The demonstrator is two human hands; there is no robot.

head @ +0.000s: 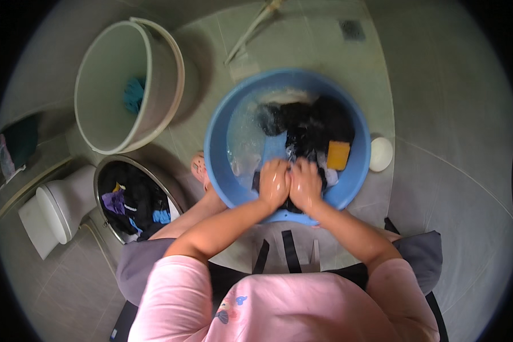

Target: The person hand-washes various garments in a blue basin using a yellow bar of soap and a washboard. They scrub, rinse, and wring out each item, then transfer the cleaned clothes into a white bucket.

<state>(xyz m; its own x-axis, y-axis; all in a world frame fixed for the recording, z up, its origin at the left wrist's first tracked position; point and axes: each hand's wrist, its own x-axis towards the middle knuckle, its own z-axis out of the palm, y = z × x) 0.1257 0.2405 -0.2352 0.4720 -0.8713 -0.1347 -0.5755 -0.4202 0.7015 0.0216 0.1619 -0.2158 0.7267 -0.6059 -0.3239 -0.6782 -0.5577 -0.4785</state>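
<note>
A round blue plastic basin (211, 147) stands on the floor before me, holding soapy water and wet black cloth (320, 115). Inside its near side, a blue ribbed or flat surface (275, 147), perhaps a washboard, shows beneath the cloth. Both wet hands press side by side on dark fabric at the near rim: my left hand (275, 181) and my right hand (304, 181), fingers curled onto the cloth. A yellow-orange rectangular block (338, 155), probably laundry soap, rests to the right of my right hand. Some whitish cloth (331, 176) shows near it.
A large pale plastic tub (147, 92) with a teal item (134, 95) inside stands upper left. Below it, a metal basin (171, 184) holds mixed clothes. A white toilet (55, 209) is far left. A white bowl (381, 154) sits right of the blue basin; a floor drain (352, 30) lies beyond.
</note>
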